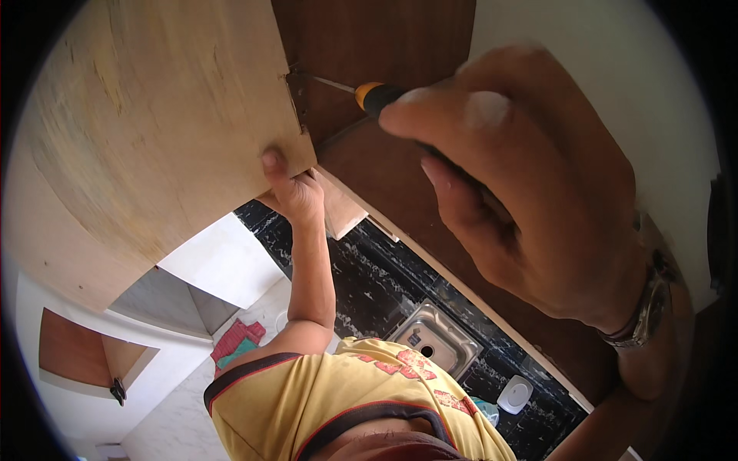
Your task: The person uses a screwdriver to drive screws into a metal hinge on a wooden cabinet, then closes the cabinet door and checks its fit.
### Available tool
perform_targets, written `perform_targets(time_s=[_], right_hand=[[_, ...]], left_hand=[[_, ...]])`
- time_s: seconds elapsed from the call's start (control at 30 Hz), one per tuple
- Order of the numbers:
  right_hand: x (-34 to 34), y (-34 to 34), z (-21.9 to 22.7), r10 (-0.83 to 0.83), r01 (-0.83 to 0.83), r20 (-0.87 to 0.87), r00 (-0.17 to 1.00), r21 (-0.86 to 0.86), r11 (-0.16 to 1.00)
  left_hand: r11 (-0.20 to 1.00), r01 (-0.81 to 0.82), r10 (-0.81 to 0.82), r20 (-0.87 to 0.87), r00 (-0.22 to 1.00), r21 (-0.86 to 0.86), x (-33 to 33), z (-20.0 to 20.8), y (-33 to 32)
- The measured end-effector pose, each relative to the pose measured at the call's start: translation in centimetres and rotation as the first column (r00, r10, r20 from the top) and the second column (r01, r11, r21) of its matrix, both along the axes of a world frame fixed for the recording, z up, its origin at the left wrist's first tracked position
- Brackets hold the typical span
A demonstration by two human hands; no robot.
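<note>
My right hand (530, 184), large in the foreground, is closed around the black and orange handle of a screwdriver (373, 97). Its thin shaft points left, and the tip meets the edge of a pale wooden door panel (177, 115) near a small metal hinge (297, 104). At the panel's lower corner, my left hand (296, 192) grips the edge, thumb on the pale face and fingers partly hidden behind. Beside the panel, the brown inside of a cabinet (377, 38) shows.
Below the cabinet's wooden front edge (461, 278) lies a black marbled counter (377, 269) with a steel sink (465, 349). A white dish-like object (515, 394) rests on it. Pink and green cloths (240, 338) lie at lower left, near a white cabinet frame (165, 369). A pale wall (584, 61) stands at right.
</note>
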State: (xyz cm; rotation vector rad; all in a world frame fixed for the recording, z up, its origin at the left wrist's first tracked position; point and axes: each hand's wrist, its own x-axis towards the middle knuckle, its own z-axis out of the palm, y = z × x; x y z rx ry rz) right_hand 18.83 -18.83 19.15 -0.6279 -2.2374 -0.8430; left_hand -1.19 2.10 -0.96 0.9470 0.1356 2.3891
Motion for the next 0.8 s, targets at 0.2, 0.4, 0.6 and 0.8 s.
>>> perform_targets(time_s=[0.2, 0.4, 0.6, 0.8], right_hand=[[-0.2, 1.0, -0.4, 0.031, -0.025, -0.03, 0.999, 0.184, 0.983], [0.3, 0.4, -0.2, -0.035, 0.035, 0.011, 0.999, 0.0, 0.999], [-0.4, 1.1, -0.6, 0.059, -0.055, -0.022, 0.998, 0.148, 0.988], [-0.7, -0.8, -0.1, -0.166, 0.166, 0.017, 0.986, -0.057, 0.984]], left_hand=[[0.994, -0.109, 0.109, 0.049, 0.993, -0.005, 1.3, 1.7, -0.9], [0.999, 0.029, -0.029, 0.01, 1.0, -0.021, -0.9, -1.2, 1.1], [0.994, 0.109, -0.109, 0.017, 0.994, -0.006, -0.5, -0.9, 0.3], [0.994, 0.105, -0.104, 0.058, 0.993, -0.026, 0.1, 0.4, -0.7]])
